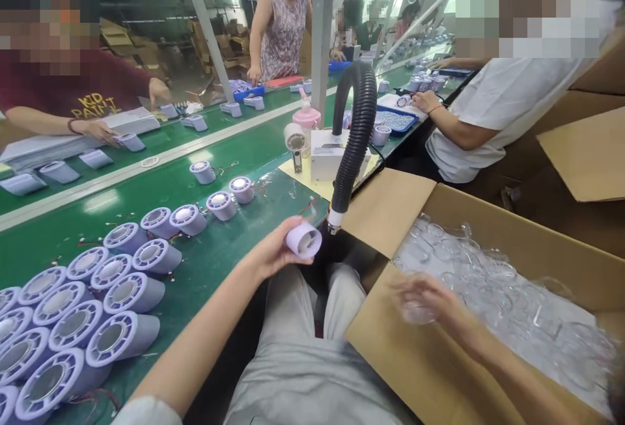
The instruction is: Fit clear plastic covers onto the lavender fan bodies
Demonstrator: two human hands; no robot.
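My left hand (274,248) is closed around a lavender cylindrical fan housing (295,240), held above my lap with its open end towards the right. My right hand (437,296), smeared by motion, is over the flap of a cardboard box (561,243). Its fingers are closed on a clear plastic piece (418,313), whose exact shape is blurred. Many similar clear plastic parts (508,301) lie loosely in the box. To the left, rows of lavender fan housings (114,337) with thin wires stand on the green table (195,295).
A black flexible hose (352,145) with a metal tip hangs between my hands, near a white box (332,158). A small handheld fan (295,142) and pink bottle (306,116) stand beside it. Co-workers sit across the table and to the right (493,112).
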